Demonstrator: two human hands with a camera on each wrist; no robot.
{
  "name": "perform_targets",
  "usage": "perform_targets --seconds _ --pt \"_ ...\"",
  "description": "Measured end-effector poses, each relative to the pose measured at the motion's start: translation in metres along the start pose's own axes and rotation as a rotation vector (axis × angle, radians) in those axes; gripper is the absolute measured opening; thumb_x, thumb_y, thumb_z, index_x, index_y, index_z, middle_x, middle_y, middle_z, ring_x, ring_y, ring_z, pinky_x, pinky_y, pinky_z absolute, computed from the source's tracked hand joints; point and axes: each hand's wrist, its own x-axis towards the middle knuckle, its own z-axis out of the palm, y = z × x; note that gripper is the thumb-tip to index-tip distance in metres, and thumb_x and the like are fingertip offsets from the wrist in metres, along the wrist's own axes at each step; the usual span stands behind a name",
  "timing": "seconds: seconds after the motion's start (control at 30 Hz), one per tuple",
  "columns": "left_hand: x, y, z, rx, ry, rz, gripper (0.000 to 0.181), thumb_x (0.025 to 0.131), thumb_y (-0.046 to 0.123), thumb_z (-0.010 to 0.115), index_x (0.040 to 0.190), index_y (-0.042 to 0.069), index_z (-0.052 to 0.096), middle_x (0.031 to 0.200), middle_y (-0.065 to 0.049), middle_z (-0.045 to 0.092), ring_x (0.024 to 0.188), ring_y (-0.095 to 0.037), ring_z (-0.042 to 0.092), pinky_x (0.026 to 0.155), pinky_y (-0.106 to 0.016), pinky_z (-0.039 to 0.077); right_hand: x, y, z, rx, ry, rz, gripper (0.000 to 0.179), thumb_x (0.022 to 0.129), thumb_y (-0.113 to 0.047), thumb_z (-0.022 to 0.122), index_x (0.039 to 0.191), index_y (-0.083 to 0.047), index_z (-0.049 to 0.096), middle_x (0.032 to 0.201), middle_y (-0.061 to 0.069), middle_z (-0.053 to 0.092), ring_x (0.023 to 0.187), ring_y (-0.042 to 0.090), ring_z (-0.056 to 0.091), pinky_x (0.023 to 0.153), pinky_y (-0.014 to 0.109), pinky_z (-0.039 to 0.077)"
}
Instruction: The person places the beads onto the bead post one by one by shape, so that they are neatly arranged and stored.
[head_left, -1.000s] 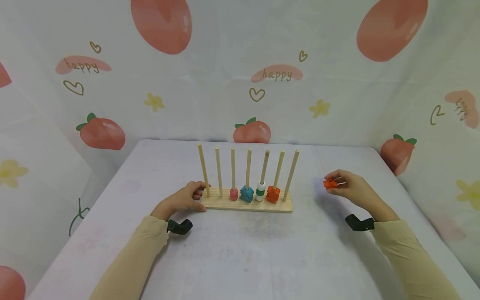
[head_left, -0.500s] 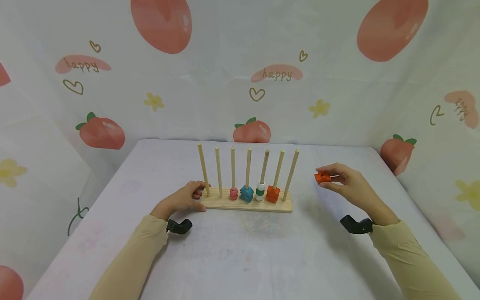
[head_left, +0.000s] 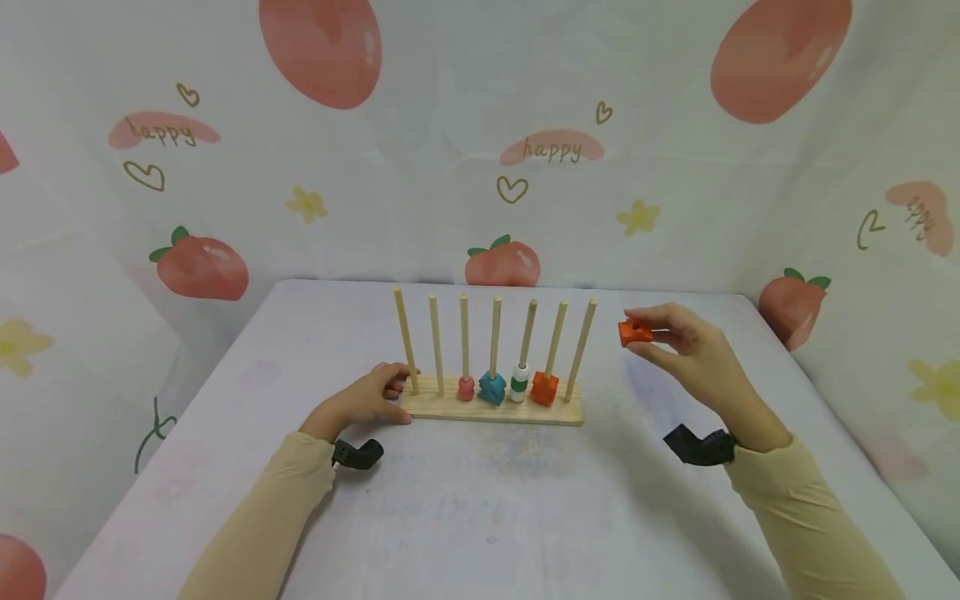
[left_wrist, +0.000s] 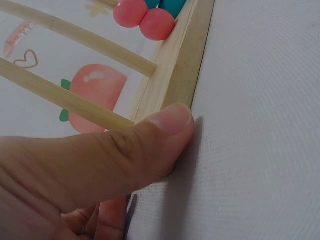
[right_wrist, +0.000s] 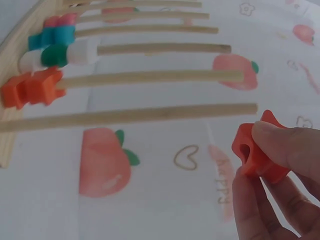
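Across the table stands a wooden peg board [head_left: 487, 410] with several upright pegs. My left hand [head_left: 366, 397] grips its left end, the thumb [left_wrist: 155, 130] against the front edge and the fingers behind. My right hand [head_left: 693, 354] pinches an orange star-shaped bead [head_left: 634, 332] between thumb and fingertips, in the air right of the rightmost peg [head_left: 582, 350]. In the right wrist view a hole shows in this orange bead [right_wrist: 259, 162]. On the board, pink beads [head_left: 467, 389], blue beads [head_left: 492, 389], white and green beads [head_left: 519, 383] and orange beads [head_left: 544, 389] sit low on separate pegs.
The two leftmost pegs [head_left: 437, 346] and the rightmost one carry no beads. Pale cloth covers the table [head_left: 480, 508]. Behind it hangs a curtain [head_left: 420, 183] printed with peaches. A black wrist camera [head_left: 701, 446] sits by each sleeve.
My right hand has lifted the orange bead and carried it leftward, nearer the rightmost peg. My left hand stays at the board's left end.
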Motion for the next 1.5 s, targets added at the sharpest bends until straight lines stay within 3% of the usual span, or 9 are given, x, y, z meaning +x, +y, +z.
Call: perform_targets --seconds 0.43,0.73,1.13,1.5 --pt "0.001 -0.001 0.000 -0.013 0.001 0.019 0.077 0.072 0.007 0.084 0.137 -0.002 0.043 0.124 -0.020 0.039 0.109 -0.028 0.042 0.098 -0.043 0.039 0.023 -0.025 0.014 0.171 0.074 -0.096 0.041 0.078 0.015 0.069 0.118 0.012 0.060 0.107 -0.008 0.066 0.097 0.004 0.064 0.088 0.016 0.050" --pt "0.000 0.000 0.000 -0.018 0.004 0.017 0.076 0.073 0.007 0.083 0.137 -0.001 0.044 0.123 -0.019 0.038 0.109 -0.028 0.041 0.097 -0.041 0.038 0.043 -0.036 0.025 0.183 0.079 -0.150 0.041 0.077 0.017 0.069 0.117 0.011 0.060 0.107 -0.008 0.066 0.097 0.006 0.064 0.089 0.017 0.049" --pt "0.000 0.001 0.000 -0.012 0.000 0.021 0.078 0.072 0.007 0.084 0.137 -0.003 0.042 0.124 -0.020 0.038 0.108 -0.028 0.042 0.097 -0.043 0.038 0.064 -0.032 0.041 0.213 0.065 -0.154 0.043 0.074 0.020 0.069 0.116 0.011 0.061 0.107 -0.011 0.065 0.096 0.006 0.063 0.090 0.018 0.049" --pt "0.000 0.000 0.000 -0.028 0.000 0.026 0.078 0.072 0.006 0.084 0.137 -0.004 0.043 0.124 -0.020 0.039 0.109 -0.028 0.041 0.097 -0.043 0.038 0.064 -0.023 0.049 0.198 0.016 -0.117 0.042 0.077 0.015 0.070 0.118 0.007 0.062 0.104 -0.009 0.064 0.094 0.004 0.061 0.089 0.018 0.049"
